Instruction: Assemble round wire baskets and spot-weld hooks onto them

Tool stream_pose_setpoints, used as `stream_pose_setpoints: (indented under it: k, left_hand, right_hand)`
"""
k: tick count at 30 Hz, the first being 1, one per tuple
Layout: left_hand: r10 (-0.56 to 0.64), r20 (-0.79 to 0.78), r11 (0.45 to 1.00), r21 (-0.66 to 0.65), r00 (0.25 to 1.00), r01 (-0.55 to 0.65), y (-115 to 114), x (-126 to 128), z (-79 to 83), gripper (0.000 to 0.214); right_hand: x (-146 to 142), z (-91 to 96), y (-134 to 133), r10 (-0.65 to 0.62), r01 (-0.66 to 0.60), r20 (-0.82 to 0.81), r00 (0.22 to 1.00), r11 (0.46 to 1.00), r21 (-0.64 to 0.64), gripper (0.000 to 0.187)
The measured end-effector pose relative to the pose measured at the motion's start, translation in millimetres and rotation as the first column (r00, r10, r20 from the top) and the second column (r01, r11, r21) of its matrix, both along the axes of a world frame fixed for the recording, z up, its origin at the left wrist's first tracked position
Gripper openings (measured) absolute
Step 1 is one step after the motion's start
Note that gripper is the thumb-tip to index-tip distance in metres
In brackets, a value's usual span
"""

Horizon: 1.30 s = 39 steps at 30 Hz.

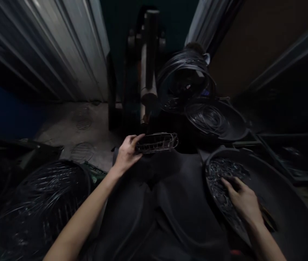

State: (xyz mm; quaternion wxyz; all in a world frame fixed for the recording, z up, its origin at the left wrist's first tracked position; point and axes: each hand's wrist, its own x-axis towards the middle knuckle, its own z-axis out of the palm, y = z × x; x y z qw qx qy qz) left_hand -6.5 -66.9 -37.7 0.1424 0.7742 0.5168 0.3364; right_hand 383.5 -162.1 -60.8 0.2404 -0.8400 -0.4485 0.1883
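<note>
My left hand (128,152) grips one end of a small oblong wire basket (157,142), holding it above my dark-clothed lap in front of an upright metal machine post (148,69). My right hand (242,197) reaches into a wide dark basin (278,203) at my right, fingers curled down among a heap of small bent wire pieces (221,174). Whether those fingers hold a piece is hidden in the dim light.
A second dark basin (237,127) with wire loops sits behind the first. A big wire coil on a reel (185,78) stands at the back. Round wire grids are piled at lower left (34,203). Corrugated metal sheeting (61,47) rises at left; trays lie at right (292,156).
</note>
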Motion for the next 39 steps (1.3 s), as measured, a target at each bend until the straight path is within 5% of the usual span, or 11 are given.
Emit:
stream_pose_setpoints:
  k: [2, 6, 9, 12, 16, 25, 33, 39]
  left_hand:
    - [-0.009, -0.038, 1.000, 0.009, 0.999, 0.010, 3, 6, 1.0, 0.072]
    - [-0.022, -0.135, 0.999, 0.046, 0.991, 0.029, 5, 15, 6.6, 0.072]
    - [-0.040, -0.181, 0.997, 0.065, 0.983, 0.052, 3, 16, 13.2, 0.067]
    - [-0.054, -0.187, 0.995, 0.070, 0.981, 0.068, 2, 16, 18.0, 0.064]
    - [-0.044, -0.186, 0.994, 0.091, 0.982, 0.062, 1, 15, 19.5, 0.060]
    - [-0.038, -0.085, 0.992, 0.121, 0.996, 0.048, 7, 8, 19.8, 0.056]
    - [0.006, -0.070, 0.986, 0.168, 0.998, 0.006, 11, 0, 18.0, 0.055]
    - [0.016, -0.056, 0.984, 0.178, 0.998, -0.006, 12, -2, 18.5, 0.057]
  right_hand:
    - [-44, 27.1, 18, 0.162, -0.142, -0.231, 0.960, 0.985, 0.099, 0.040]
    - [-129, 61.6, 48, 0.332, -0.292, -0.614, 0.716, 0.942, 0.168, 0.038]
    - [-165, 64.4, 67, 0.345, -0.289, -0.749, 0.565, 0.933, 0.212, 0.039]
    - [-183, 59.2, 83, 0.343, -0.249, -0.781, 0.523, 0.937, 0.245, 0.039]
    - [-196, 50.5, 95, 0.370, -0.213, -0.751, 0.547, 0.929, 0.303, 0.035]
    - [-219, 29.1, 88, 0.433, -0.203, -0.344, 0.833, 0.818, 0.538, 0.022]
    - [-231, 21.1, 92, 0.510, -0.306, -0.126, 0.851, 0.676, 0.671, 0.018]
    - [-236, 33.9, 93, 0.473, -0.292, -0.098, 0.875, 0.680, 0.673, 0.018]
